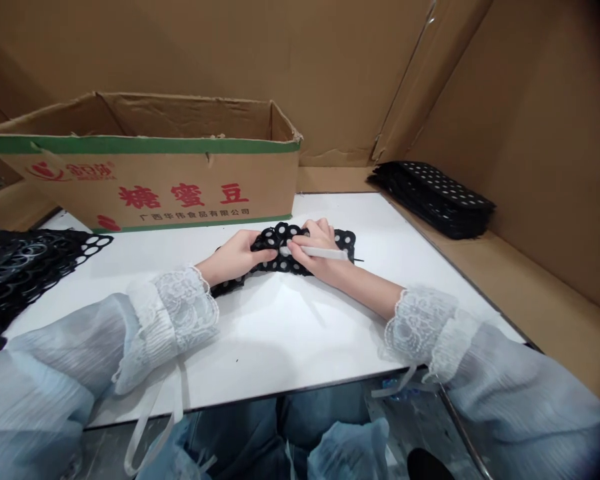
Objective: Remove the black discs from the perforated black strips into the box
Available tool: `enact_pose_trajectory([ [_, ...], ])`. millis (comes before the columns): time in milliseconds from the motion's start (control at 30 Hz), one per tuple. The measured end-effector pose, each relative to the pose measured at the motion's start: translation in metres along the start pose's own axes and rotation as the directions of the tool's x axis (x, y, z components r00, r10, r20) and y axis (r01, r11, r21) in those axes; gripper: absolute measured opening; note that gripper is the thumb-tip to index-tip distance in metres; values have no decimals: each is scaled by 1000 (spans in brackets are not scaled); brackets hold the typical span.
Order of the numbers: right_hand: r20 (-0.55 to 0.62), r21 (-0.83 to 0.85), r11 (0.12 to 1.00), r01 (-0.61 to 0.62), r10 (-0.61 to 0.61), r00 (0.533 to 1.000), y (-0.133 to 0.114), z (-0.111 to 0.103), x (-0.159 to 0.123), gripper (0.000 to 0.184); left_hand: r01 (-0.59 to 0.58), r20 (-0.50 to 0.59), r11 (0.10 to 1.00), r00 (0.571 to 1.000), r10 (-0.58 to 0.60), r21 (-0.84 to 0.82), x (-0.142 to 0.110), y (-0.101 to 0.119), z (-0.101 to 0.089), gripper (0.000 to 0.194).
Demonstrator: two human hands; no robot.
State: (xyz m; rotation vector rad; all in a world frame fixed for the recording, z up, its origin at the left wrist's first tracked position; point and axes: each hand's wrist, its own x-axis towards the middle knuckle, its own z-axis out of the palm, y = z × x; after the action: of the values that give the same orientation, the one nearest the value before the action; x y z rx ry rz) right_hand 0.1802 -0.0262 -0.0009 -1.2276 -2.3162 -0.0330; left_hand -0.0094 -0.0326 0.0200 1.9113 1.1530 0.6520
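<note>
A strip of black openwork fabric with round holes [293,263] lies on the white table [275,333]. My left hand [237,255] pinches its left part between thumb and fingers. In my right hand [323,250] is a slim white pen-like tool [325,253], its near end pointing right. The tool's tip meets the fabric close to my left thumb; its exact kind cannot be made out. The fingers of my right hand also rest on the fabric's upper edge. A thin dark thread end sticks out at the fabric's right side.
Behind my hands stands an open cardboard box [180,180] with red lettering. A heap of black openwork fabric [25,273] lies at the left. A folded stack of dotted black fabric [435,197] sits at the right, beside the table. Cardboard walls [330,73] enclose the back and right.
</note>
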Motion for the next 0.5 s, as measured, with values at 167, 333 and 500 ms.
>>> enact_pose_trajectory([
  [167, -50, -181, 983, -24, 15, 999, -2, 7, 3, 37, 6, -27, 999, 1000, -7, -38, -6, 7, 8, 14],
  [333, 81, -7, 999, -37, 37, 996, 6, -1, 7, 40, -13, -42, 1000, 999, 13, -13, -6, 5, 11, 15],
  [500, 303, 370, 921, -122, 5, 953, 17, -13, 10, 45, -22, -48, 999, 999, 20, -41, -3, 2, 12, 18],
])
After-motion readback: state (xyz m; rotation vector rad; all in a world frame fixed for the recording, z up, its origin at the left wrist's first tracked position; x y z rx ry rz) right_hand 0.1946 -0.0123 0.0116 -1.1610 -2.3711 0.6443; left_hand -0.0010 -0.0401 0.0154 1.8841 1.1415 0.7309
